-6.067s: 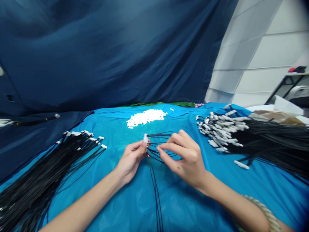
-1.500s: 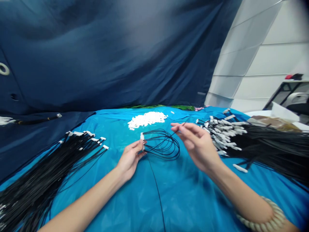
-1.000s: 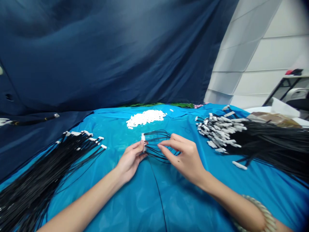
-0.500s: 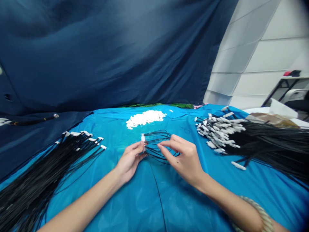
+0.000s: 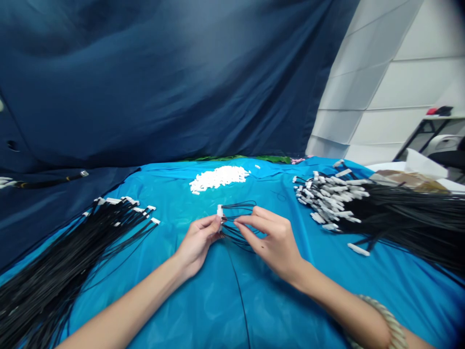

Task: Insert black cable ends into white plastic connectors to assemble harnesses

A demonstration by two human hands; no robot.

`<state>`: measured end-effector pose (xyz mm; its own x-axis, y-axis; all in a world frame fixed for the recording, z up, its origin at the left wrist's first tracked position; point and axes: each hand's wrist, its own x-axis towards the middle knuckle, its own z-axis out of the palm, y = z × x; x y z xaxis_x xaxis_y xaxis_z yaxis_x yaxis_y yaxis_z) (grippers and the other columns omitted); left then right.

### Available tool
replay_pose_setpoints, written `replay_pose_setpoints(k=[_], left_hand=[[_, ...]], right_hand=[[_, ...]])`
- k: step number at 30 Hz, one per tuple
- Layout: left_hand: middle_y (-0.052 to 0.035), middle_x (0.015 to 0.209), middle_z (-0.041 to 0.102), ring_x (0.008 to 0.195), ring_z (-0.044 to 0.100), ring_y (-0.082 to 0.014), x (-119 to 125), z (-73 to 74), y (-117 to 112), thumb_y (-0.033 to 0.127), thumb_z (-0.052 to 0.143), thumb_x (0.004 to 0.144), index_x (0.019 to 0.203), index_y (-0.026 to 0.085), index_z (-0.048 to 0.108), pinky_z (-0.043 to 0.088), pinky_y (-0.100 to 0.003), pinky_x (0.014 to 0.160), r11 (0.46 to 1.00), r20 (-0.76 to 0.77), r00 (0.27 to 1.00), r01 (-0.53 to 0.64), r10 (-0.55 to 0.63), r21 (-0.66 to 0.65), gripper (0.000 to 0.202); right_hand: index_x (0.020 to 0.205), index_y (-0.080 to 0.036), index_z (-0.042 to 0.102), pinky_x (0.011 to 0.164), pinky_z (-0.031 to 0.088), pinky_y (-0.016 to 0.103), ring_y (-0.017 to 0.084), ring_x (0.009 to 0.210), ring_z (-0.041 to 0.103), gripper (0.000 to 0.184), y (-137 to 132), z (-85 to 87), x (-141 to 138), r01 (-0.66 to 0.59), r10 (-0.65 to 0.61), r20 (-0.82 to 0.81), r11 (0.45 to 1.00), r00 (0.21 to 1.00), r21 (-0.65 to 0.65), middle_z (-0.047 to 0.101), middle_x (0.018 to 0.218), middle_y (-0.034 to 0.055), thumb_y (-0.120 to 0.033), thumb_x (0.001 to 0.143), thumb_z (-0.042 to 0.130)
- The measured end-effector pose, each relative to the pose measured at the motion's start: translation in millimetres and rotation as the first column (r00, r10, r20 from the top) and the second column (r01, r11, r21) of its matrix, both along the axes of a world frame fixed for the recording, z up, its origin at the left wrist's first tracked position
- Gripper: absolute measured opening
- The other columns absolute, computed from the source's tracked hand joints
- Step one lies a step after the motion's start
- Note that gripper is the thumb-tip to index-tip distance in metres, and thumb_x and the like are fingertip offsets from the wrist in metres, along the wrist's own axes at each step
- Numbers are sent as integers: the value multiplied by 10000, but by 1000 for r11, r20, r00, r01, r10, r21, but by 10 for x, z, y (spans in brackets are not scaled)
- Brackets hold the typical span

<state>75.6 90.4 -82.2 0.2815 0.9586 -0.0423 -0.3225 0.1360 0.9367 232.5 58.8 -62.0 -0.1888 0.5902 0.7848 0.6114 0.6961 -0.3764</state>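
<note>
Head view, working outward from my wrists: a cream rope bangle circles my right forearm, and between my arms a single black wire trails down across the turquoise plastic sheet. My left hand is closed in a pinch on a white plastic connector, which stands upright at the fingertips with its wires running off to the right. That hold seems to anchor the connector and keep the wires spread out. My right hand sits just beside it, its fingers curled among the black wire loops. The pinch is nearly closed, but I cannot tell whether a wire lies between the fingertips. The connector and loops are in the middle of the sheet, between my hands.

To the left, a bundle of black wires lies with its white ends lined up toward the centre. To the right, a larger bundle of black wires ends in bunched white connectors. Both rest loose on the sheet, with no tray or box around them. Farther out lies a heap of small white plastic parts. Behind it all hangs a navy cloth, with white wall panels at upper right.
</note>
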Motion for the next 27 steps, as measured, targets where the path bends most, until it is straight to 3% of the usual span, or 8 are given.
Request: replay_pose_setpoints(k=[8,12,15,18,20,22,25,27], left_hand=[[-28,661,577,640,478,-106,31,-31,-10,252,604,680,720,133,656,380,-211,616,1000,9,1000,15,-15,-9,136],[-8,659,574,629,480,-91,-4,6,40,238,618,663,713,146,652,379,-195,602,998,28,998,-58,59,-35,110],[16,625,564,570,465,-65,-48,32,84,230,638,639,695,158,651,380,-180,588,985,51,986,-151,156,-81,92],[19,619,568,546,464,-59,-76,38,117,249,645,630,702,159,651,383,-181,574,974,51,977,-198,205,-112,116],[12,619,571,562,477,-66,-81,37,131,275,644,630,706,152,651,391,-191,586,969,40,975,-214,220,-119,146],[7,618,570,583,486,-73,-83,36,140,281,648,624,707,144,650,396,-199,604,965,23,971,-234,239,-121,160],[-2,648,573,609,488,-78,-89,35,140,278,657,614,726,137,650,395,-202,606,957,-7,964,-266,267,-112,181],[-10,676,578,616,485,-79,-93,29,134,287,656,614,738,133,651,396,-206,606,955,-20,961,-278,277,-101,198]], right_hand=[[789,-151,617,541,368,242,121,596,465,146,7,-52,-23,12,-12,42,1000,999,14,521,614,23,-178,796,473],[1013,-251,566,693,395,318,187,844,461,257,2,-22,9,41,-72,221,989,973,142,557,892,61,-169,780,495],[994,-335,561,889,284,466,247,1123,325,271,6,-9,19,-115,11,411,966,912,230,454,1195,10,-176,783,503],[880,-258,603,984,168,495,208,1171,318,201,32,-19,20,-337,233,487,931,842,137,513,1154,-15,-152,820,443],[870,-207,603,987,247,438,165,1075,446,205,54,-14,33,-441,421,329,897,845,-15,601,1011,10,-129,826,419],[872,-187,604,889,396,366,146,919,550,173,74,18,63,-467,465,-54,869,884,-162,640,877,26,-154,817,443],[784,-184,617,700,489,309,140,745,585,136,104,115,135,-460,225,-625,854,747,-243,617,736,20,-237,797,492],[779,-185,620,581,481,268,99,592,547,142,122,182,190,-424,110,-792,883,601,-199,562,687,2,-270,787,506]])
